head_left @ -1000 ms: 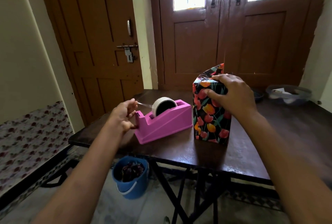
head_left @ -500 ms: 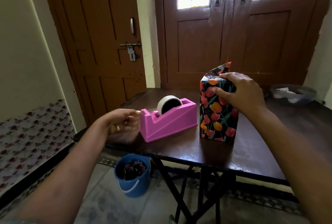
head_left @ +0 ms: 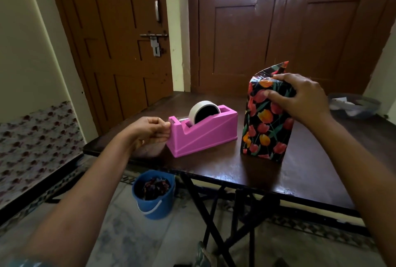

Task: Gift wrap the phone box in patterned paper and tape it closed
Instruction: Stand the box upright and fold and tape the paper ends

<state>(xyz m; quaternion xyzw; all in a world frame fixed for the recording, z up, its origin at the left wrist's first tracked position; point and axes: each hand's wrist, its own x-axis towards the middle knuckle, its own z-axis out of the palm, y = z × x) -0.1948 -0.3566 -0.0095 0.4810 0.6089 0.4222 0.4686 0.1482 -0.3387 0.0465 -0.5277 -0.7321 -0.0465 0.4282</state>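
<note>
Box (head_left: 265,125), wrapped in tulip-patterned paper, is stood on end on the table (head_left: 225,172) just right of the dispenser (head_left: 205,136), with a strip of bare tabletop between the two. Its top is gripped by the right hand (head_left: 302,99): the thumb is pressed on the near face and the fingers are curled over the folded top. One flap (head_left: 277,68) is left sticking up behind the knuckles.

The left hand (head_left: 150,130) is held at the dispenser's left, cutter end, with the wrist raised over the table edge. Its fingers are curled and the thumb tip is set against the pink rim. Whether a strip from the tape roll (head_left: 196,109) is pinched cannot be told.

The dispenser is set close to the table's near-left corner, and little surface is left beyond its left end. Open tabletop is seen in front of it and far to its right, past the box, up to a bowl (head_left: 353,107). A blue bucket (head_left: 155,204) is stood on the floor below the dispenser.
</note>
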